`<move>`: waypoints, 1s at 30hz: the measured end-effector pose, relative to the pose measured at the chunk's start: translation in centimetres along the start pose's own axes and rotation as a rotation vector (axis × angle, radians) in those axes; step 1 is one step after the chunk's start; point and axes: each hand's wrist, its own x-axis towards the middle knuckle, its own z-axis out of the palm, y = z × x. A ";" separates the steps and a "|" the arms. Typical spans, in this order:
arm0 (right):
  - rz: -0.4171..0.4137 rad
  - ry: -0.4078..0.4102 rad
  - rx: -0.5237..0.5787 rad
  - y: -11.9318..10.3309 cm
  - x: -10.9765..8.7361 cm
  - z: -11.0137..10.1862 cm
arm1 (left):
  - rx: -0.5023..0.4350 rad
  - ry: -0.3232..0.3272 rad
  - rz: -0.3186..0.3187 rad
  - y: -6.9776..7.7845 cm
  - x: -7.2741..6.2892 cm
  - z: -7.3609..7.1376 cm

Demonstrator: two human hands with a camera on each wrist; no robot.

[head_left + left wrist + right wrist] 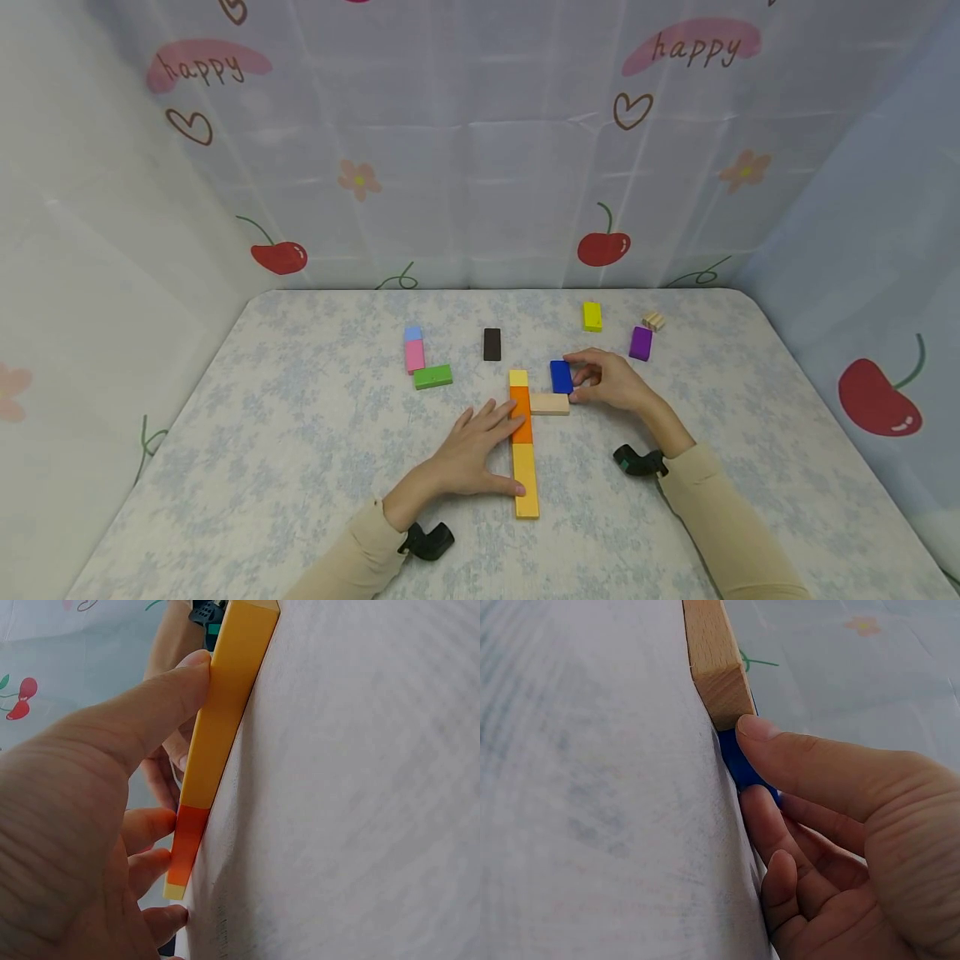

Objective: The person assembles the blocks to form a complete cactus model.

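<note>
My left hand (472,446) lies spread along a straight row of blocks. Its fingertips and thumb rest on the orange block (522,427) and the long yellow-orange block (527,492). A small pale yellow block (518,378) forms the row's far end. Sticking out to the right of the orange block is a plain wooden block (550,404). My right hand (611,379) pinches a blue block (560,377) by its far and near ends, just beyond the wooden block's right end. In the right wrist view the thumb sits at the corner of the wooden block (724,690).
Left of the row lie a light blue block (413,333), a pink block (415,357) and a green block (432,377). A black block (492,344) is farther back. At the back right are a yellow block (592,317), a purple block (641,343) and small wooden pieces (653,322).
</note>
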 end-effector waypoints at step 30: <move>0.197 0.337 -0.135 -0.2 3.7 -4.4 | 0.004 0.020 0.046 -0.2 0.0 0.1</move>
